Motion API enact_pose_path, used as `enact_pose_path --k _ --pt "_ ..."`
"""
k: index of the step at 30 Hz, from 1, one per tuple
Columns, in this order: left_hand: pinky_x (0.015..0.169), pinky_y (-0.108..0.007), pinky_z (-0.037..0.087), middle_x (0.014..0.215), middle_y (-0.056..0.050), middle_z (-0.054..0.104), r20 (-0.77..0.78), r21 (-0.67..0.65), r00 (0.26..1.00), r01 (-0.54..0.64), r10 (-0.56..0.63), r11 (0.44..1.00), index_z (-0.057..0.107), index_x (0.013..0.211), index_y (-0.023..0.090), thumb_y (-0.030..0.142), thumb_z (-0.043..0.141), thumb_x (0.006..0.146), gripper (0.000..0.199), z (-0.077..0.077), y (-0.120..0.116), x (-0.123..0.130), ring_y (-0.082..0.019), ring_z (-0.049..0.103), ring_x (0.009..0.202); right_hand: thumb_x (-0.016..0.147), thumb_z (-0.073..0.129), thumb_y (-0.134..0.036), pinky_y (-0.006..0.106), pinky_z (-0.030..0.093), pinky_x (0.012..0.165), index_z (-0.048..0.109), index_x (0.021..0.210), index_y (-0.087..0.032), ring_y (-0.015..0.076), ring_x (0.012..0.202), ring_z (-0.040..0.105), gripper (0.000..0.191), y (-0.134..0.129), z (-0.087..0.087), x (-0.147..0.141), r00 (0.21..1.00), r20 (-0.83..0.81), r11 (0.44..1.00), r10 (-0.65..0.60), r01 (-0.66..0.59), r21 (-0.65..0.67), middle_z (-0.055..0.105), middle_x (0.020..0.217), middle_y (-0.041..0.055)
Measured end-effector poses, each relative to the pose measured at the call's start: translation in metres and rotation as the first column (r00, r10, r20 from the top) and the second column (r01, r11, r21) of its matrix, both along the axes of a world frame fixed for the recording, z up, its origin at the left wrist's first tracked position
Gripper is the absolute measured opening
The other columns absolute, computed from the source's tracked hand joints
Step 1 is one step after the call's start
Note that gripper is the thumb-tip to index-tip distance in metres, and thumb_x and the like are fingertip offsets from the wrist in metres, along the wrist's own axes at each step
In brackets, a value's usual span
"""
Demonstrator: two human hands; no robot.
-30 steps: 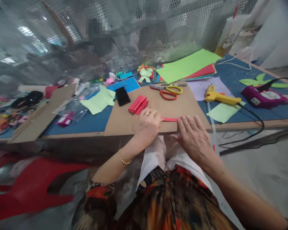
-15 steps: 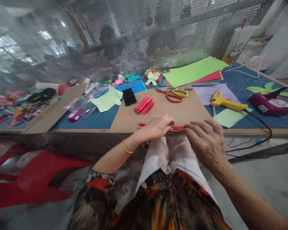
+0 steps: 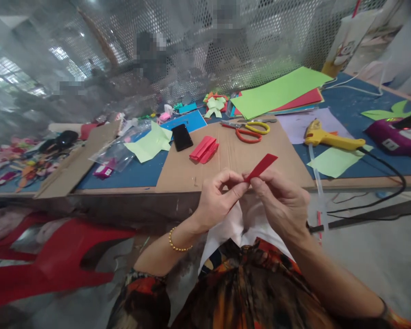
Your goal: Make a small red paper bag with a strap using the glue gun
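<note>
A narrow red paper strip (image 3: 264,165) is pinched between my two hands above the front edge of the cardboard sheet (image 3: 178,171). My left hand (image 3: 221,196) grips its lower end between thumb and fingers. My right hand (image 3: 282,201) has its thumb and fingers closed on the strip close beside the left fingertips, and the free end points up and right. Beyond my hands, folded red paper pieces (image 3: 204,150) lie on the cardboard. Scissors (image 3: 248,131) with one yellow and one orange-red handle rest farther back.
Left of the red pieces lies a black phone (image 3: 182,137). A yellow glue gun (image 3: 334,138) with its cord stands right, near a purple power socket (image 3: 397,136). Coloured paper sheets (image 3: 281,93) are stacked at the back, by a drink cup (image 3: 345,45). A red stool (image 3: 58,260) stands lower left.
Both hands have lifted the red strip off the cardboard's front edge and come together on it. The strip has swung from lying flat to slanting up and right.
</note>
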State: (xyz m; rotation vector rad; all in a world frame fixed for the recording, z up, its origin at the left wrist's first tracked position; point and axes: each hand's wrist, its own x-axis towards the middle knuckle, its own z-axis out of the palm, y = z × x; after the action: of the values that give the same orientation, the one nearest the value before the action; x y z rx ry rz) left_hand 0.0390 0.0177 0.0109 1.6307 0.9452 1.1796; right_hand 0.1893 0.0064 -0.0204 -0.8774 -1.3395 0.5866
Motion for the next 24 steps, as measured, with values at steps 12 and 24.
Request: enact_pose_path --k 12,24 --pt "0.109 -0.048 0.052 0.12 -0.016 0.078 -0.787 0.441 0.395 -0.174 0.473 0.88 0.081 0.115 0.015 0.017 0.065 0.091 0.029 0.042 0.135 -0.133 -0.031 0.069 0.116 0.096 0.077 -0.061 0.019 0.054 0.047 0.072 0.082 -0.024 0.0106 0.046 0.065 0.04 -0.012 -0.01 0.037 0.996 -0.046 0.966 0.076 -0.085 -0.245 0.07 0.057 -0.0037" --pt "0.097 -0.033 0.051 0.133 -0.013 0.078 -0.95 -0.184 0.227 0.153 -0.215 0.971 0.078 0.131 0.018 0.025 0.078 0.075 0.057 0.057 0.246 -0.076 -0.027 0.069 0.117 0.107 0.059 -0.056 0.025 0.052 0.051 0.07 0.076 -0.023 0.0141 0.051 0.066 0.047 -0.031 -0.025 0.044 0.927 0.272 0.927 0.257 -0.157 -0.341 0.069 0.06 -0.0013"
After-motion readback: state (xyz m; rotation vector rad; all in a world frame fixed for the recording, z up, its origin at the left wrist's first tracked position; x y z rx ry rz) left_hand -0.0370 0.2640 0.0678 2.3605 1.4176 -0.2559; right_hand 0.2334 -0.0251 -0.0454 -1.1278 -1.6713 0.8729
